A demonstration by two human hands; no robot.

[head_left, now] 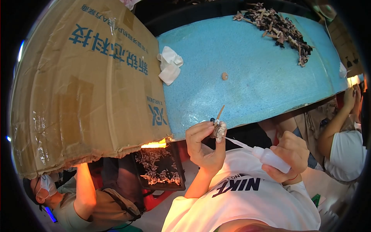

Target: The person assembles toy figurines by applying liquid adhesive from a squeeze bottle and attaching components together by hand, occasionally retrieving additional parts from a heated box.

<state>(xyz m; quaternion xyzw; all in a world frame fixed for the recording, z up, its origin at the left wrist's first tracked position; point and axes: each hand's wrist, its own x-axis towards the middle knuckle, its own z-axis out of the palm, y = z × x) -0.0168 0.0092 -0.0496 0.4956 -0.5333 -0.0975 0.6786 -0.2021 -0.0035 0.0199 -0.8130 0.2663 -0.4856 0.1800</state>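
Note:
Between the thumb and fingers of my left hand (204,149) is a small figurine (219,130), whitish and brown with dark bits. A thin tan stick-like piece points up from it. My right hand (291,154) is closed around a translucent white squeeze bottle (272,158). The bottle is tilted, and its long fine nozzle (237,142) reaches toward the figurine's lower right side. Whether the tip touches it, I cannot tell. Both hands are in front of the near edge of the blue tabletop (201,77).
A small round tan piece (225,76) and crumpled white tissue (169,65) lie on the table. Many small brown and black parts (280,31) are heaped far right. A big cardboard sheet (89,85) blocks the left. Beside it is a black tray (179,181) of small parts. People work on both sides.

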